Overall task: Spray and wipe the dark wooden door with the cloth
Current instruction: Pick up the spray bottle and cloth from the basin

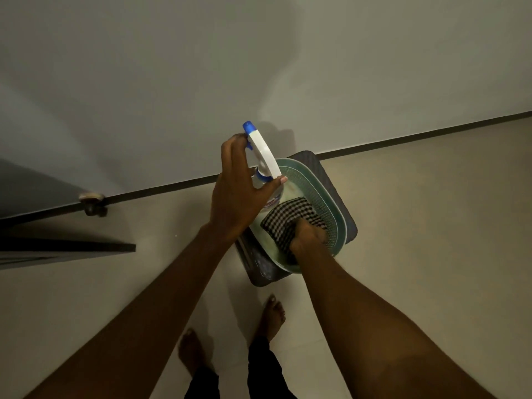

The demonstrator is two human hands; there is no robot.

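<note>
A spray bottle (263,156) with a white head and blue nozzle stands in a green basket (331,203). My left hand (240,191) wraps around its neck, thumb on the right side, fingers near the trigger. A black-and-white checked cloth (288,218) lies in the basket beside the bottle. My right hand (308,237) reaches down into the basket and grips the cloth's near end. The dark wooden door (66,247) shows edge-on at the far left, standing ajar.
The basket sits on a dark stool or small stand (336,182) against a pale wall with a dark skirting strip (403,139). A door knob (92,201) shows at the left. My bare feet (270,315) stand on the light floor just before the stool.
</note>
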